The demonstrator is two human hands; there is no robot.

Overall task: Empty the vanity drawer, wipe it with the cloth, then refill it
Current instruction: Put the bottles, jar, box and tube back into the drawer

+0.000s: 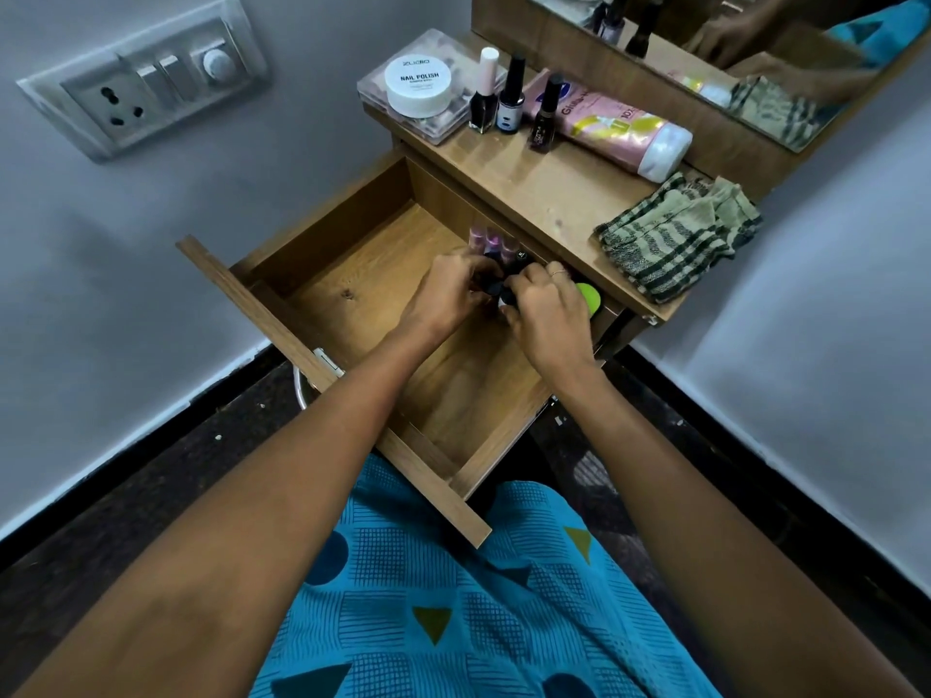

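Sitting close, with the blue patterned garment (453, 596) nearest and the open drawer (352, 274) pulled out over the lap. Reaching both arms into the drawer's far right corner. Curling the left hand (453, 289) and the right hand (546, 314) around small dark bottles (493, 287), fingertips meeting over them, pinching close rather than spreading wide, and hiding exactly how many. Leaving pink-capped bottles (491, 239) standing upright just behind the left hand's knuckles, and a green item (587, 297) just beside the right hand, tucked partly under the overhanging vanity top (529, 188). Judging from this, partway through emptying, wiping not yet begun: needing to draw the catch back toward the body before lifting, clearing that overhang, then carrying it up onto the top. Favouring the right hand for the green item, the left for the pink caps. Farther off, lying bunched on the top's right end, the checked cloth (675, 239); beyond it, lying on its side, a pink tube (614, 125), then three upright polish bottles (511, 95) and a white jar (418, 88) resting on a clear box (373, 93)
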